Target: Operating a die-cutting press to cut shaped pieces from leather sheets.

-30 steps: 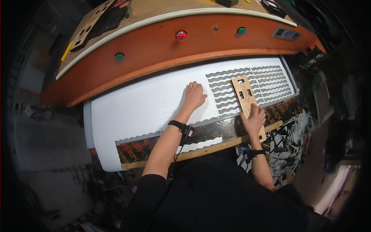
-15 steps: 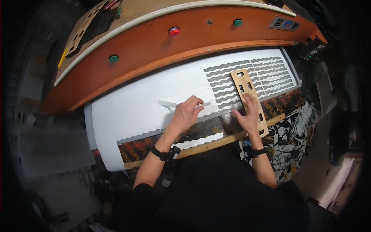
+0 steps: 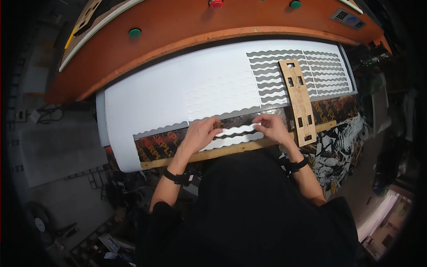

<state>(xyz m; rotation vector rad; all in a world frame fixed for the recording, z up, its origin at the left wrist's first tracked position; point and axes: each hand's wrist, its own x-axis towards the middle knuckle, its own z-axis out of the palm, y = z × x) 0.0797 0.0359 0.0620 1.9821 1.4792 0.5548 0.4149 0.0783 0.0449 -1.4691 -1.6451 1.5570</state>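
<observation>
My left hand and my right hand pinch the two ends of a white wavy strip over a dark board at the machine's front edge. Another white wavy strip lies just below it along a wooden batten. Behind my hands is a large white sheet with faint wavy cuts and, at its right, rows of wavy slots showing grey. A long wooden template with rectangular holes lies across the sheet and board, right of my right hand.
An orange machine front with green and red buttons runs across the back. Another wooden template and a yellow tool are at top left. A pile of cut scraps lies below the board at right.
A strip has come up from the sheet and moved toward me between my hands. My right hand has released the template. My left hand has moved down. The view has shifted.
</observation>
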